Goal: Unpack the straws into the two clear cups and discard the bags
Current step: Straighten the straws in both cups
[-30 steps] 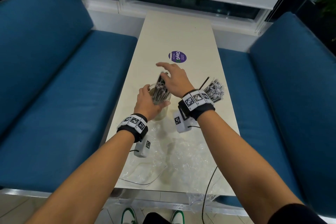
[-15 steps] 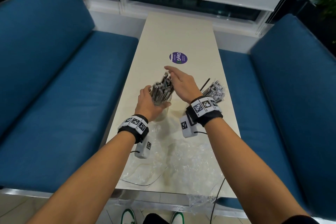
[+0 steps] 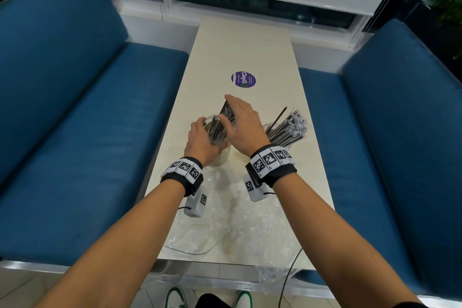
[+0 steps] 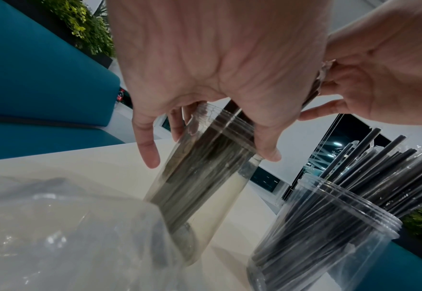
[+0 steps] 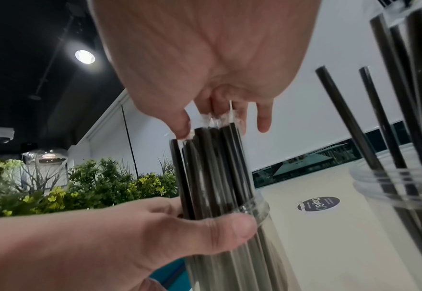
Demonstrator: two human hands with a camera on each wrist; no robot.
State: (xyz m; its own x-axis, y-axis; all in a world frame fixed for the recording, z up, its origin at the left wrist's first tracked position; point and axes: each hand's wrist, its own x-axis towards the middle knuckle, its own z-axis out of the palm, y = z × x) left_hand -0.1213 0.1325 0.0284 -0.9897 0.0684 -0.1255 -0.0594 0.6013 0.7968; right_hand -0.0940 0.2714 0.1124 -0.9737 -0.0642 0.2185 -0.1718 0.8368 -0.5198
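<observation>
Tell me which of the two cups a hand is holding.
The left cup: the left hand grips it near the rim. The right cup stands free.

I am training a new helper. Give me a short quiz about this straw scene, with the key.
1. True or false: the left hand grips the left cup.
2. The right hand holds: A) the tops of the straws in that cup; B) the other cup; C) a bag.
3. Fill in: the empty bags lie on the ____.
Key: 1 true; 2 A; 3 table.
</observation>
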